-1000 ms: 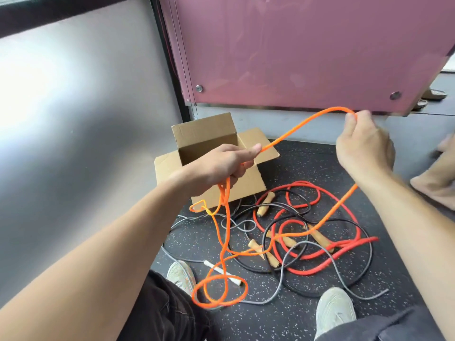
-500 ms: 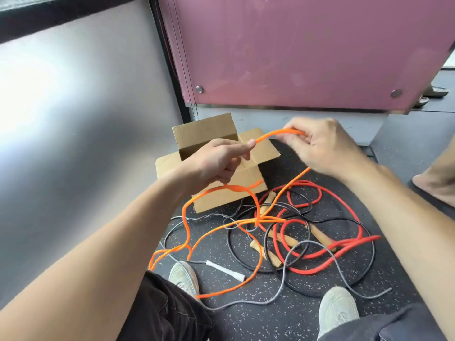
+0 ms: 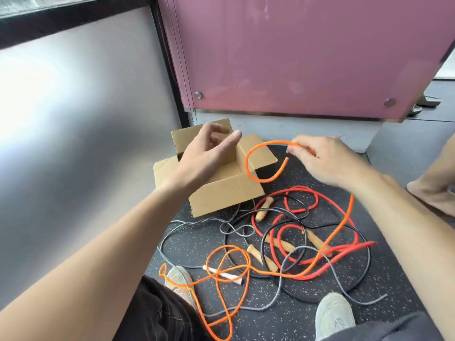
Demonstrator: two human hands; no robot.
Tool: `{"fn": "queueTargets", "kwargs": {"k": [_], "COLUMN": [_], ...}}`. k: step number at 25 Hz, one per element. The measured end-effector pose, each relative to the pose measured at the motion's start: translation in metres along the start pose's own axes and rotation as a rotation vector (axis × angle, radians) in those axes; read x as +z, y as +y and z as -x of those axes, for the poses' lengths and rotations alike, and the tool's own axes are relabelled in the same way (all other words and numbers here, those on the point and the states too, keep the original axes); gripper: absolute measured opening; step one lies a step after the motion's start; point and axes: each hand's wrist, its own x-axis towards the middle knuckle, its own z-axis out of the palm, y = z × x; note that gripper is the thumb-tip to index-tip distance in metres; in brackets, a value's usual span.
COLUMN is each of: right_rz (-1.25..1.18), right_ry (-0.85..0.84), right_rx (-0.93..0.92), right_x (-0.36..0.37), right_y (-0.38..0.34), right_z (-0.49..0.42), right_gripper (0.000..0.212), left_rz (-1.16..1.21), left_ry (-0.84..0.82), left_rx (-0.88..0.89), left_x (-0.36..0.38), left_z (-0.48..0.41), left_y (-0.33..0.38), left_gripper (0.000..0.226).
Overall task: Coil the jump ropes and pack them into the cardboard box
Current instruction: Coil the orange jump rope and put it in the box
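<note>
My right hand (image 3: 325, 159) pinches the orange jump rope (image 3: 247, 166), which curls in a loop in the air over the box's right flap and trails down to loose loops on the floor by my feet. My left hand (image 3: 209, 151) hovers over the open cardboard box (image 3: 221, 193) with fingers apart and nothing in it. A red rope (image 3: 302, 212), a black rope (image 3: 364, 271) and a grey rope (image 3: 172, 232) lie tangled on the dark floor with several wooden handles (image 3: 262, 209).
A white handle (image 3: 221, 274) lies near my left shoe (image 3: 178, 279); my right shoe (image 3: 334, 313) is at the bottom right. A grey wall runs along the left, a pink panel (image 3: 295, 57) stands behind the box. Another person's leg (image 3: 435, 175) is at the right edge.
My left hand has let go of the orange rope and lifted over the box. The rope's loops have dropped to the floor. My right hand still holds the rope's upper part.
</note>
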Motion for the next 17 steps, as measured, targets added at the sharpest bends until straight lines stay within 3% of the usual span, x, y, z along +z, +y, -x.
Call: {"fn": "queueTargets", "kwargs": {"k": [2, 4, 9, 14, 17], "right_rz": [-0.039, -0.050, -0.064, -0.123, -0.147], "right_ry": [0.030, 0.115, 0.128, -0.039, -0.048], "right_rx": [-0.100, -0.161, -0.046, -0.090, -0.114], "right_x": [0.010, 0.015, 0.022, 0.043, 0.049], "right_y": [-0.015, -0.024, -0.025, -0.041, -0.048], "right_z": [-0.002, -0.002, -0.003, 0.004, 0.003], "right_gripper": [0.022, 0.023, 0.030, 0.028, 0.028], "left_rz": [-0.021, 0.121, 0.889, 1.314, 1.470], "left_ry": [-0.157, -0.315, -0.281, -0.415, -0.552], "left_rx": [-0.022, -0.102, -0.245, -0.252, -0.219], "left_x": [0.011, 0.024, 0.025, 0.017, 0.008], "left_z": [0.006, 0.011, 0.007, 0.013, 0.014], "left_y": [0.003, 0.006, 0.030, 0.039, 0.041], "left_gripper": [0.037, 0.035, 0.042, 0.045, 0.042]}}
